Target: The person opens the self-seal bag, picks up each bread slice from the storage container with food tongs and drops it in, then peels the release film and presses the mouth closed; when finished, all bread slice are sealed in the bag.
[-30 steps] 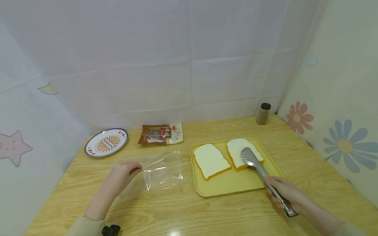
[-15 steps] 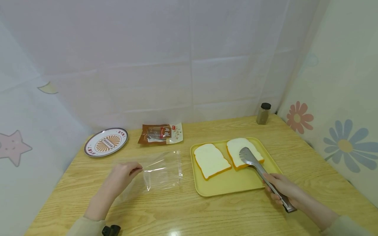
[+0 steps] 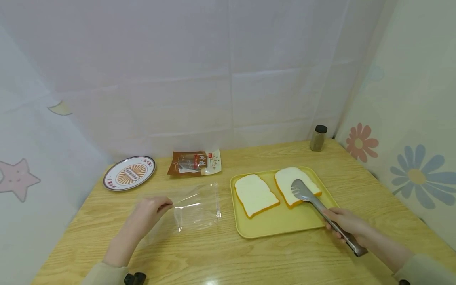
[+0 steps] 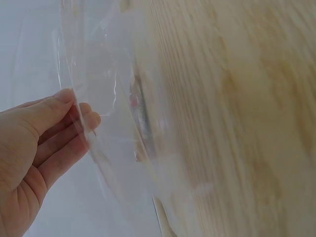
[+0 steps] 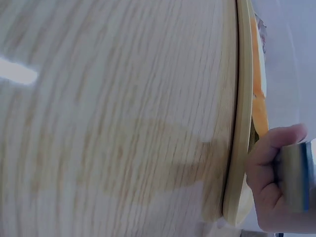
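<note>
My left hand (image 3: pixel 149 213) pinches the edge of a clear plastic bag (image 3: pixel 196 209) between thumb and fingers; the left wrist view shows the thin film (image 4: pixel 98 74) at the fingertips. Metal tongs (image 3: pixel 320 208) are gripped in my right hand (image 3: pixel 347 225). Their broad head lies over the right bread slice (image 3: pixel 290 178), with the lower arm mostly hidden. A second bread slice (image 3: pixel 254 194) lies to the left on the same yellow tray (image 3: pixel 263 229). In the right wrist view, the tong handle (image 5: pixel 294 177) crosses my palm beside the tray's rim.
Behind the bag lies a brown and white food packet (image 3: pixel 194 162). A round patterned plate (image 3: pixel 129 173) sits at the back left, and a small black-capped jar (image 3: pixel 318 138) at the back right. Curtains enclose the table's back and sides.
My right hand and the tongs have shifted slightly, and the right bread slice has slid a little to the right. My left hand stays on the bag.
</note>
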Tool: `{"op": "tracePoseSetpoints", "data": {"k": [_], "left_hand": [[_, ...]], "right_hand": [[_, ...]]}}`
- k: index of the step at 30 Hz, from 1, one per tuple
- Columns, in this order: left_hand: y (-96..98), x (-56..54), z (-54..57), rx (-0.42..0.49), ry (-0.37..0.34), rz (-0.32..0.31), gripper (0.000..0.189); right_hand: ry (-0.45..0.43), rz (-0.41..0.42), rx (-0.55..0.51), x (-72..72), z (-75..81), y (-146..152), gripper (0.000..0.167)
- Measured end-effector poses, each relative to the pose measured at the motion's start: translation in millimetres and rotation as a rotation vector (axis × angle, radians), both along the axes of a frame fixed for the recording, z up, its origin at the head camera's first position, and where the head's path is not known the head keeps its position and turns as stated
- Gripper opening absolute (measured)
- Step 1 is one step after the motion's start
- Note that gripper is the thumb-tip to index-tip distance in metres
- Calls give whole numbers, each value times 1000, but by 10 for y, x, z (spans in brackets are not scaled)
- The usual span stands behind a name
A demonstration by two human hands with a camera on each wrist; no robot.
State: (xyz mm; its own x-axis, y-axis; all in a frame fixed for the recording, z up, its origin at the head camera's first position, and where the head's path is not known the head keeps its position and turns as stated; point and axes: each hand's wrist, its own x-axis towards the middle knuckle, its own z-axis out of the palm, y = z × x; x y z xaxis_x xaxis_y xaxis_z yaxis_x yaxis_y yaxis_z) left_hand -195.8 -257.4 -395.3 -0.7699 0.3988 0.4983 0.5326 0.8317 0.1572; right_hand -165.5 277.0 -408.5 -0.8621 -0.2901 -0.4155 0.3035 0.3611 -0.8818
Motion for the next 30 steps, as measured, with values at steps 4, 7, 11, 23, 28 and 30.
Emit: {"op": "tracePoseSetpoints", "data": {"k": [4, 7, 11, 23, 28, 30], "left_hand": [[6, 4, -7, 6, -6, -4, 7], [9, 4, -5, 6, -18, 0, 6], [13, 4, -1, 7, -37, 5, 6], [19, 6, 13, 1, -67, 18, 6], [16, 9, 10, 1, -66, 17, 3], [14, 13, 7, 3, -62, 13, 2]], "right_hand": [[1, -8, 7, 14, 19, 55, 39], [15, -16, 9, 27, 54, 76, 41], [32, -8, 15, 55, 111, 85, 43], [44, 65, -15, 12, 246, 48, 39], [42, 131, -20, -52, 344, -53, 42], [36, 146, -7, -77, 374, -115, 44]]}}
